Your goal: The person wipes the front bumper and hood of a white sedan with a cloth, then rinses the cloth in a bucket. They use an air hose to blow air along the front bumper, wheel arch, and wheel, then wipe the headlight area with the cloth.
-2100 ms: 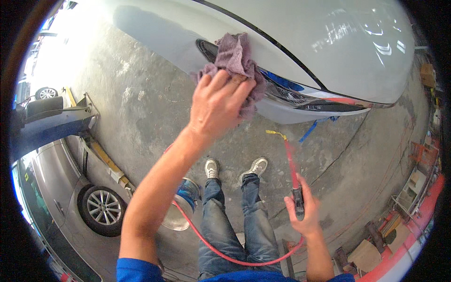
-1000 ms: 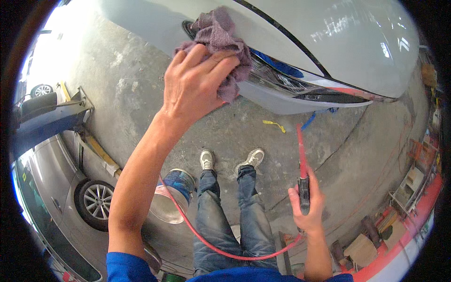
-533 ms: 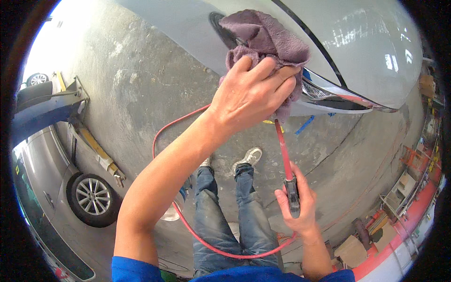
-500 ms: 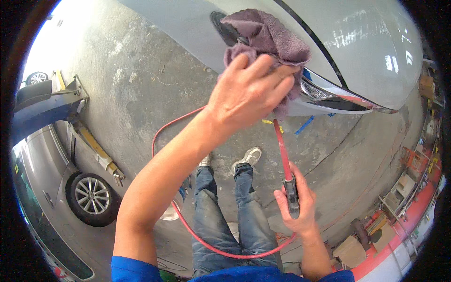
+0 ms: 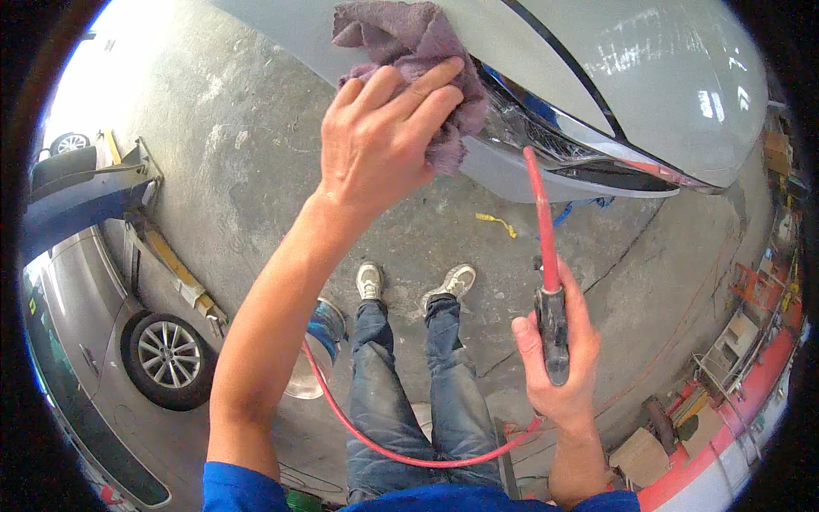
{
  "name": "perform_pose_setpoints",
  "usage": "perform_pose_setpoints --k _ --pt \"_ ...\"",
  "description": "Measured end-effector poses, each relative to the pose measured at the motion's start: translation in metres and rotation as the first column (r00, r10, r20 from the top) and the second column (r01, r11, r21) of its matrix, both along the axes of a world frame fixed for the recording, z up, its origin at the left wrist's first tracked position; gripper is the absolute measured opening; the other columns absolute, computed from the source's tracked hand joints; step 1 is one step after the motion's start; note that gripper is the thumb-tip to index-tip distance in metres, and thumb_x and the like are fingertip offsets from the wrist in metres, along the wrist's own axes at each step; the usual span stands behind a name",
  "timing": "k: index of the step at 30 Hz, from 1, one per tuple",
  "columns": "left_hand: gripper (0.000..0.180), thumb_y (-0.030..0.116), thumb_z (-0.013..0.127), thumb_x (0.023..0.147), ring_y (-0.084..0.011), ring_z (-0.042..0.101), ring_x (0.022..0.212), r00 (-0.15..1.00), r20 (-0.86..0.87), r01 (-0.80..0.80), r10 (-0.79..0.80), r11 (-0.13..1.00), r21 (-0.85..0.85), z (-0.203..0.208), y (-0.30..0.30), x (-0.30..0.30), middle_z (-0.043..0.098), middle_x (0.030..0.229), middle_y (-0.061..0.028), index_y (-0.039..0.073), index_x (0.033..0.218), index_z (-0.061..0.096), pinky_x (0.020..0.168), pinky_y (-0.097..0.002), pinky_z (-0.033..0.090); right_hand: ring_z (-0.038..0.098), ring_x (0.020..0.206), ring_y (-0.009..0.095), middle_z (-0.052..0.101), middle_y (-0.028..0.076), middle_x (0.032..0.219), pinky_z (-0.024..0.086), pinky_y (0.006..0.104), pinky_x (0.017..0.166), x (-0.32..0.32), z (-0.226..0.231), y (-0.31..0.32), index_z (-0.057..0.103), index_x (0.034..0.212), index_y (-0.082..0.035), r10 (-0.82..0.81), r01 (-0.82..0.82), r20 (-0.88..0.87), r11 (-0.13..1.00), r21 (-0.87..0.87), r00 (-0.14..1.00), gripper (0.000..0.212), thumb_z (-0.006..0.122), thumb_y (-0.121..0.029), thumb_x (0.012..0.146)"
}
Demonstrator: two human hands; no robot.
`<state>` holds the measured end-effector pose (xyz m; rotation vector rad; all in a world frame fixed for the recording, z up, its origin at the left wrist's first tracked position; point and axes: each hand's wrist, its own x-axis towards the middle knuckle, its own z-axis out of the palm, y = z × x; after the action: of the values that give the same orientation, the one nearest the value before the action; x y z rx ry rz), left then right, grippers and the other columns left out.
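Note:
My left hand presses a crumpled mauve cloth against the front of a light grey car. Its fingers are bent over the cloth, just left of the headlight opening. Lower right, my right hand is wrapped around the black handle of an air blow gun. The gun's long red nozzle points up, its tip in front of the headlight area. A red hose loops from beneath my right hand across my legs.
A second car stands at left, below a blue lift arm. A blue-and-white bucket sits beside my leg. Yellow tape and blue tape show below the front car. Cardboard and clutter line the right side.
My left hand and the cloth have moved left and up, uncovering more of the headlight area. My right hand has raised the blow gun slightly, up and to the right.

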<state>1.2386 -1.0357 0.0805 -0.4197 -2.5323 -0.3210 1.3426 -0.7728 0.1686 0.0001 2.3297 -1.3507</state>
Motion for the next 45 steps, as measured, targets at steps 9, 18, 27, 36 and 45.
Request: perform_pose_setpoints --k 9,18,27,36,45 --pt "0.034 0.015 0.076 0.063 -0.0161 0.059 0.084 1.0 0.0 -0.016 0.016 0.999 0.037 0.003 0.059 0.002 0.073 0.116 0.0069 0.015 0.096 0.068 0.071 -0.0324 0.047 0.057 0.067 0.012 0.061 0.005 0.078 0.048 0.027 0.066 0.017 -0.004 0.021 0.046 0.149 0.0 0.045 -0.044 -0.023 0.998 0.049 0.999 0.064 0.07 -0.006 0.089" --pt "0.028 0.014 0.075 0.065 -0.0155 0.06 0.089 0.999 -0.037 -0.016 0.02 0.996 0.092 -0.007 0.042 0.003 0.069 0.12 0.0075 0.014 0.091 0.066 0.073 -0.0349 0.047 0.066 0.073 0.017 0.071 0.014 0.1 0.053 0.031 0.071 0.034 -0.003 0.023 0.047 0.148 0.001 0.1 -0.1 0.01 0.994 0.038 0.995 0.064 0.071 -0.007 0.089" --pt "0.041 0.019 0.085 0.06 -0.0209 0.063 0.094 0.968 -0.002 -0.24 0.25 0.933 0.268 -0.001 0.017 -0.001 0.071 0.117 0.0086 0.015 0.098 0.07 0.084 -0.0365 0.053 0.065 0.075 0.019 0.07 0.015 0.106 0.054 0.0315 0.073 0.048 0.002 0.027 0.048 0.146 0.002 0.044 -0.047 0.042 0.996 0.07 0.998 0.064 0.071 -0.006 0.087" --pt "0.067 0.013 0.082 0.062 -0.0299 0.064 0.109 0.855 0.028 -0.443 0.517 0.702 0.557 -0.035 0.036 0.004 0.066 0.137 -0.0043 0.013 0.127 0.068 0.096 -0.0386 0.053 0.056 0.064 0.012 0.061 0.005 0.074 0.048 0.0271 0.062 0.069 -0.012 0.041 0.049 0.142 0.007 -0.014 0.011 0.014 0.982 0.188 1.0 0.065 0.073 -0.008 0.083" --pt "0.076 0.008 0.081 0.067 -0.0377 0.059 0.112 0.881 0.119 -0.448 0.458 0.725 0.523 -0.034 0.014 0.003 0.058 0.146 -0.011 0.01 0.14 0.058 0.101 -0.0439 0.05 0.059 0.065 0.012 0.063 0.006 0.075 0.05 0.0268 0.063 0.072 -0.008 0.026 0.05 0.141 0.007 0.084 -0.078 -0.031 0.983 0.165 0.996 0.067 0.076 -0.008 0.081"
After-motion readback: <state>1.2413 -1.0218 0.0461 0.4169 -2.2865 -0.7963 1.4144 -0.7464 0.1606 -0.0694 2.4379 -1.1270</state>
